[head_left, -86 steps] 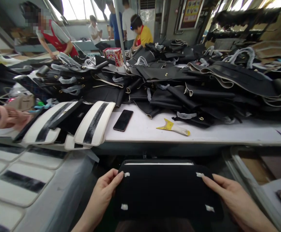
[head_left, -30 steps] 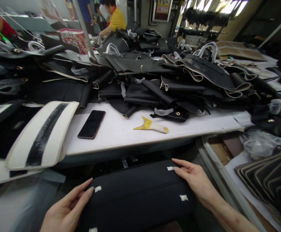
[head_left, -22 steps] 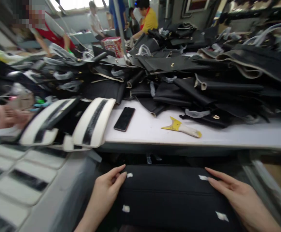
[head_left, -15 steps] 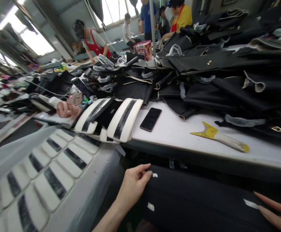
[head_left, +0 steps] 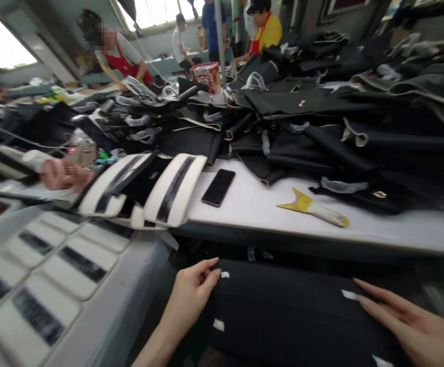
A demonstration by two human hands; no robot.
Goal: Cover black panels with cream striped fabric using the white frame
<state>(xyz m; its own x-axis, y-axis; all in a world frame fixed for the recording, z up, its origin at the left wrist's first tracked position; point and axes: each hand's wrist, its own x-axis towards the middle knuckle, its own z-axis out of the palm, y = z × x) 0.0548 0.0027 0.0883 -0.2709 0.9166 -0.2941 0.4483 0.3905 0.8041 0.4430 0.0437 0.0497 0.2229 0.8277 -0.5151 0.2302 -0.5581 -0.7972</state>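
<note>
A black fabric panel (head_left: 283, 311) with small white tabs near its corners spans the space between my two hands, low in the view. My left hand (head_left: 189, 290) pinches its upper left corner between thumb and fingers, beside a white tab. At the opposite end, my right hand (head_left: 409, 321) has its thumb and fingers closed over the upper right edge, by another white tab (head_left: 349, 295). The panel's lower part runs out of the picture.
Ahead stands a white table (head_left: 241, 209) bearing a phone (head_left: 219, 187), a yellow-ended scraper-like tool (head_left: 313, 207) and piled black bag pieces (head_left: 321, 142). White panels with black stripes (head_left: 176, 191) lie left, near a pink fan (head_left: 63, 173). Several people work behind.
The view has turned right, so the table and its things sit further left. More of my right hand shows now. Both hands still hold the black panel.
</note>
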